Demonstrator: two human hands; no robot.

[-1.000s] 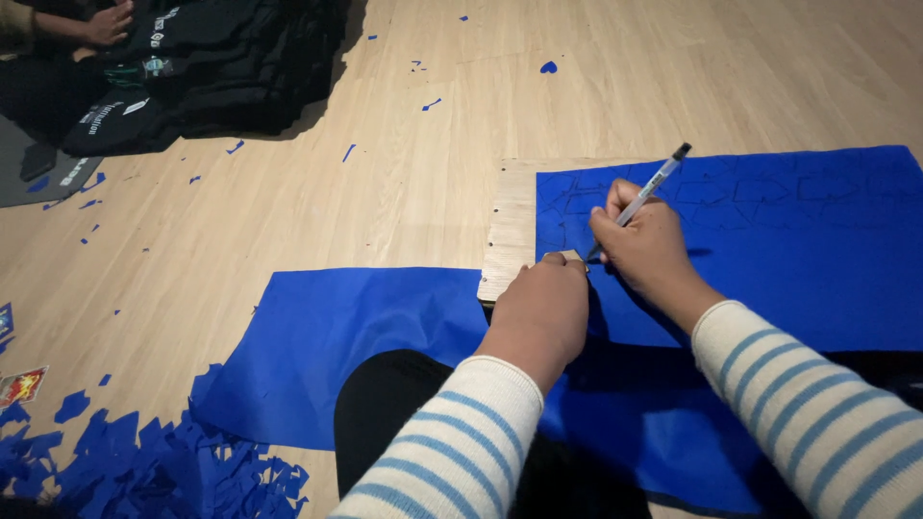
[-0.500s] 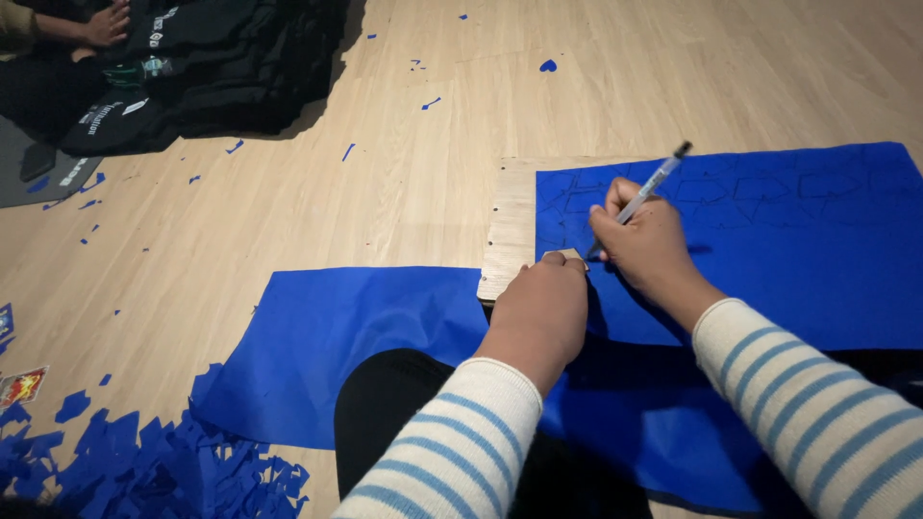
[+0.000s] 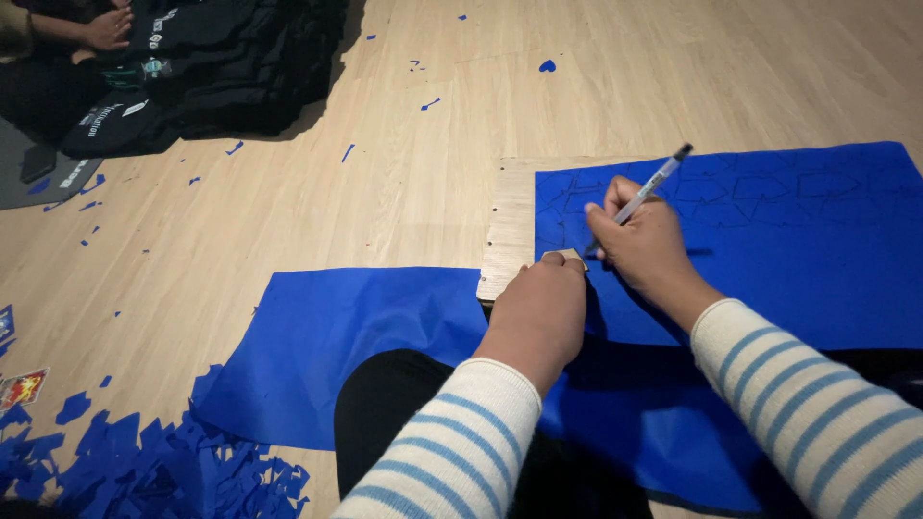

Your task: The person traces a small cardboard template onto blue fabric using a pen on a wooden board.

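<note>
pale wooden floor (image 3: 288, 211), evenly lit, strewn with blue scraps (image 3: 144, 471).

Even, soft indoor light, faint shadows under the forearms, sharp focus, slight wide-angle stretch.

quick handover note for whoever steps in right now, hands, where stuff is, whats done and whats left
Left hand: pressing a small template piece flat on the blue sheet.
Right hand: holding the pen, tip at the template's edge.
The sheet lies over a wooden board on the floor.
Done: a row of outlines along the sheet's top.
Left: the sheet's lower part is unmarked.
Blue scraps lie at the left.
</note>
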